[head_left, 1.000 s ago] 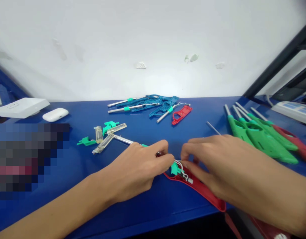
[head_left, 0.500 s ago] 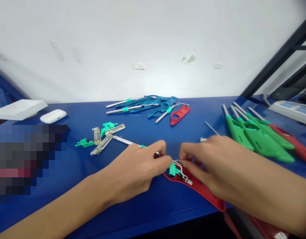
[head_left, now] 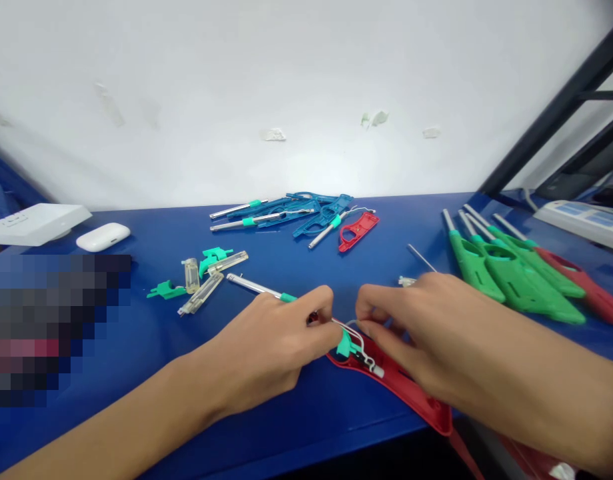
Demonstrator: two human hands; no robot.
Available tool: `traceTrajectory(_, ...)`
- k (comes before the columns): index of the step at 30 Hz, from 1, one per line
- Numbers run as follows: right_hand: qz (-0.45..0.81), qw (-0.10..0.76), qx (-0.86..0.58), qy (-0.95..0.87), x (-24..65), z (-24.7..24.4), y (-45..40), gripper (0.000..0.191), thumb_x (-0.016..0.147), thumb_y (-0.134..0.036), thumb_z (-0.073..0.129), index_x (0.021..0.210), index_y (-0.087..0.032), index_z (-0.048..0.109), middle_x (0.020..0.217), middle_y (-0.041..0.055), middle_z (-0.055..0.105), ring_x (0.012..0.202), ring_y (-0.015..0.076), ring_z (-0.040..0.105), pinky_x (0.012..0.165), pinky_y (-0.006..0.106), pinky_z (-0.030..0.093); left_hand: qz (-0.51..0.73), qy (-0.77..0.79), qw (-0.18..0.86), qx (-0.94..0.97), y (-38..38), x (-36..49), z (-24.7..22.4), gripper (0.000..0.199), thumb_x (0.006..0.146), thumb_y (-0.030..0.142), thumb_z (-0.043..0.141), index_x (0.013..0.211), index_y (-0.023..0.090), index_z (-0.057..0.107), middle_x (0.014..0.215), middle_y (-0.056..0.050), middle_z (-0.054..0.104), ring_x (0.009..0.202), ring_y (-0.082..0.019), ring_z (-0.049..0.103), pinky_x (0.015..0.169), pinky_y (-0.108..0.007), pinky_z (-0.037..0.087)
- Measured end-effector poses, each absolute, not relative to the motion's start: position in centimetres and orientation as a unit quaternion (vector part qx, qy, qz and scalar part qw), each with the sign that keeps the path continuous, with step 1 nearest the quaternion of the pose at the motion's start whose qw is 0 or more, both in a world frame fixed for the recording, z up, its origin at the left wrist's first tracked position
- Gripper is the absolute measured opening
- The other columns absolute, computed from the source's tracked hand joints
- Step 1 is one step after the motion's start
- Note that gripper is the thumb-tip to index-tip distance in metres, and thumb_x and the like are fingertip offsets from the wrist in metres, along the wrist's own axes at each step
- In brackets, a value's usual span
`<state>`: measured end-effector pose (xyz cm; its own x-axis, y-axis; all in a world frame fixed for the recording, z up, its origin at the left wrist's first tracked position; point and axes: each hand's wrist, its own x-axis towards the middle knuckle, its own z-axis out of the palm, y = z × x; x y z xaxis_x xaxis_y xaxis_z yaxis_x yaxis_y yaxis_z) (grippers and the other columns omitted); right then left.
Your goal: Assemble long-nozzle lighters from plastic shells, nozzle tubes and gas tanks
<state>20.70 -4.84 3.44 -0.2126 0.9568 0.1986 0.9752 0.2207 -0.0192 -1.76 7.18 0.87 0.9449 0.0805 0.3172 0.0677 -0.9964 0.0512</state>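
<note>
A red lighter shell half (head_left: pixel 416 395) lies at the front edge of the blue table, its inside facing up. In it sit a green trigger piece (head_left: pixel 344 345) and a white wire (head_left: pixel 362 348). My left hand (head_left: pixel 281 340) is closed on the shell's upper end, where a metal tube (head_left: pixel 251 285) with a green collar runs out to the left. Just to the right, my right hand (head_left: pixel 411 327) pinches a thin pale wire (head_left: pixel 352 323) between thumb and forefinger. The fingers hide part of the shell.
Blue shell halves (head_left: pixel 331 212) and a red one (head_left: pixel 358 232) lie at the back. Clear tanks (head_left: pixel 201 293) and green pieces (head_left: pixel 165 289) are at the left, near a white case (head_left: pixel 103 237). Green lighters (head_left: pixel 526 280) and a power strip (head_left: pixel 586 223) are at the right.
The view has shifted slightly. Both hands keep nearly the same place and grip, and the wire between them has moved a little.
</note>
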Motion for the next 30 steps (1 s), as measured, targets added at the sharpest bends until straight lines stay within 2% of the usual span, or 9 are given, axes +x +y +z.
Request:
traceTrajectory(4,-0.040,0.046,-0.603,-0.795,20.78,3.51,-4.94,0.017,0.103,-0.029,0.057,0.088,-0.026,0.062,0.072,-0.0025,0.063,0.055,0.0146,0.049,0.055,0.034,0.024,0.169,0.034,0.025,0.985,7.32,-1.77,0.66,0.031,0.083,-0.006,0.037,0.081,0.020,0.053,0.093,0.000,0.051,0.057,-0.014,0.028,0.050,-0.030,0.022)
traceTrajectory(9,-0.021,0.031,-0.617,-0.786,20.83,3.31,-4.98,0.007,0.101,-0.026,0.061,0.094,-0.028,0.060,0.067,-0.0066,0.059,0.052,0.0143,0.050,0.052,0.034,0.021,0.171,0.028,0.037,0.984,7.50,-1.73,0.40,0.028,0.081,-0.005,0.039,0.079,0.020,0.052,0.092,0.001,0.050,0.056,-0.013,0.028,0.051,-0.030,0.021)
traceTrajectory(13,-0.009,0.035,-0.619,-0.785,20.95,3.36,-4.91,0.008,0.102,-0.026,0.059,0.094,-0.028,0.057,0.065,-0.0080,0.059,0.050,0.0135,0.051,0.050,0.033,0.021,0.170,0.033,0.043,0.984,7.51,-1.51,0.48,0.028,0.082,-0.005,0.040,0.077,0.019,0.052,0.091,0.001,0.050,0.056,-0.012,0.030,0.051,-0.029,0.021)
traceTrajectory(21,-0.024,0.064,-0.609,-0.790,21.17,3.15,-4.86,0.012,0.103,-0.029,0.055,0.093,-0.025,0.060,0.066,-0.0043,0.060,0.052,0.0136,0.049,0.054,0.034,0.025,0.162,0.032,0.050,0.985,7.47,-1.76,0.39,0.025,0.083,-0.003,0.042,0.077,0.019,0.051,0.094,0.001,0.052,0.058,-0.011,0.034,0.052,-0.029,0.022)
traceTrajectory(25,0.007,0.055,-0.619,-0.783,21.01,3.28,-4.94,0.006,0.101,-0.024,0.060,0.095,-0.027,0.059,0.068,-0.0073,0.058,0.052,0.0123,0.048,0.052,0.032,0.025,0.156,0.037,0.050,0.986,7.47,-1.74,0.37,0.025,0.083,-0.003,0.042,0.078,0.020,0.051,0.094,0.001,0.053,0.057,-0.011,0.033,0.052,-0.030,0.022)
traceTrajectory(30,0.052,0.061,-0.629,-0.773,21.00,3.21,-5.25,0.012,0.099,-0.019,0.063,0.098,-0.029,0.057,0.072,-0.0096,0.059,0.054,0.0110,0.050,0.052,0.032,0.024,0.149,0.042,0.052,0.987,7.44,-1.62,0.40,0.024,0.082,-0.003,0.043,0.076,0.020,0.049,0.094,0.001,0.054,0.056,-0.011,0.033,0.052,-0.030,0.022)
